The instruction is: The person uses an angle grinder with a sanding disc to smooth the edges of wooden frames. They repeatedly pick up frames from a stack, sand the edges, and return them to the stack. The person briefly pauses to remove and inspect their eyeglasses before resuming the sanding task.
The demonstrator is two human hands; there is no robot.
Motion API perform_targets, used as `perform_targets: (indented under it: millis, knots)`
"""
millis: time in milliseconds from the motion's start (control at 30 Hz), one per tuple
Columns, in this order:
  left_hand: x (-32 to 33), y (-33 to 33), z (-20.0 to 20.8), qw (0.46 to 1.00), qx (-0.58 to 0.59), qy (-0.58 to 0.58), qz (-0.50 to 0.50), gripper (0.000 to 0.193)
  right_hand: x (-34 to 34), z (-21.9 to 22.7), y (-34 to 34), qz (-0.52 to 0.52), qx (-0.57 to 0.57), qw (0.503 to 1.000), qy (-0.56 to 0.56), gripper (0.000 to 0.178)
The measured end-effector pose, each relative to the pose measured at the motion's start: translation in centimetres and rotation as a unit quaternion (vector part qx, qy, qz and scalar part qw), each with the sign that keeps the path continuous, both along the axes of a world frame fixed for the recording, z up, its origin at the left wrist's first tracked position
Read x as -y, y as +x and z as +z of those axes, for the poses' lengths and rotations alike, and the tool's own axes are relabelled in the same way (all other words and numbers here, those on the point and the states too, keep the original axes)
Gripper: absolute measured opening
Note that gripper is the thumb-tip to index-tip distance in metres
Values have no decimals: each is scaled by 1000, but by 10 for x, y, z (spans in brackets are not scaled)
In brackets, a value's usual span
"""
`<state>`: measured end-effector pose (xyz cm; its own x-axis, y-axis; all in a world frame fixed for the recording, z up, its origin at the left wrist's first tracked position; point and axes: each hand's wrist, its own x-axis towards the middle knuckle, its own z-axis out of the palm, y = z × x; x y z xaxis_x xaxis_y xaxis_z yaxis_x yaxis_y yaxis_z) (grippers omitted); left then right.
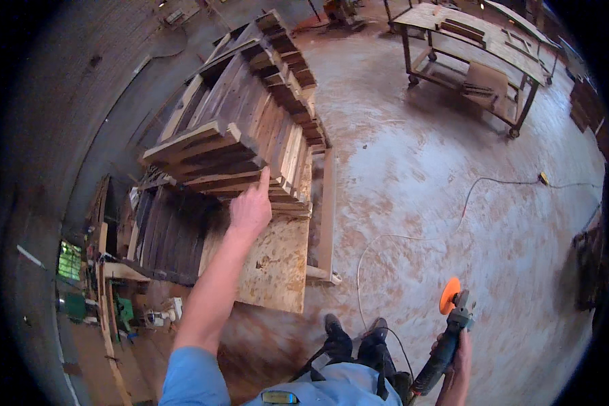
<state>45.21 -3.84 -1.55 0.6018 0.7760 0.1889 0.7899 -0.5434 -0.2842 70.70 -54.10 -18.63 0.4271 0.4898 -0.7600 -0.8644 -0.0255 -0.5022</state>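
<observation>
My left hand (pixel 251 210) reaches out over the wood stack with its index finger stretched and its other fingers partly hidden. The fingertip lies at the end of a wooden slat (pixel 203 154) near the stack's front corner; whether it touches I cannot tell. In my right hand (pixel 462 362), low on the right, is an angle grinder (pixel 443 358) gripped around its body. An orange disc (pixel 449 296) sits on the grinder's head and points up, away from the wood.
A plywood sheet (pixel 271 277) juts out beneath the stacked wooden pieces (pixel 277 128). A cord (pixel 413 237) crosses the floor near my feet to a yellow connector (pixel 543 178). At the back right stands a wheeled table (pixel 430 17). Boards and green equipment (pixel 74 306) lie at left.
</observation>
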Motion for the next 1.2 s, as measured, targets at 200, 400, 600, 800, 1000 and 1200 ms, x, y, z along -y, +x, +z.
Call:
perform_targets:
  millis: [200,400,600,800,1000,1200]
  knots:
    - [17,-10,-24,997,53,-50,35,77,4,-5,-1,10,21,1000,8,55]
    - [98,-73,-125,957,-20,-265,119,56,-1,5,2,10,-7,1000,28,55]
    - [274,-208,-223,826,28,-498,262,48,0,-8,6,28,4,998,48,54]
    - [402,-307,-277,625,-2,-692,361,42,-7,4,7,57,-26,998,25,56]
    - [385,-267,-242,677,187,-574,421,50,-25,22,8,153,102,983,-3,55]
    - [360,-243,-248,736,280,-515,339,56,-64,63,-9,229,82,970,5,53]
